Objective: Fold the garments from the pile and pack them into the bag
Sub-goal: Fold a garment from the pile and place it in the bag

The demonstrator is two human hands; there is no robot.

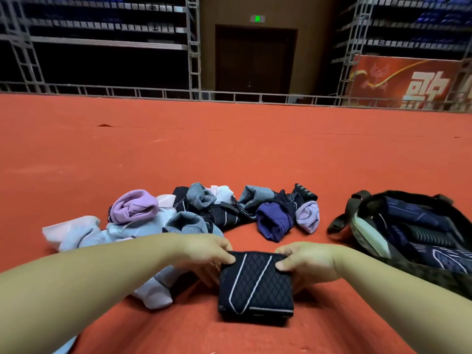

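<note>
At lower centre of the frame, the left hand [207,254] and right hand [304,259] each hold in a pinching grip the far corners of a folded dark garment [255,284] on the red floor [229,149]; the pile [194,213] lies behind, the bag [408,231] at right.

The red floor [229,149] carries all items. Directly on it lie a loose pile of garments [204,213] in lilac, pale blue, grey-striped and navy, a folded black quilted garment [255,284] nearer the camera, and an open dark bag [408,233] at right, already holding folded dark pieces.
</note>
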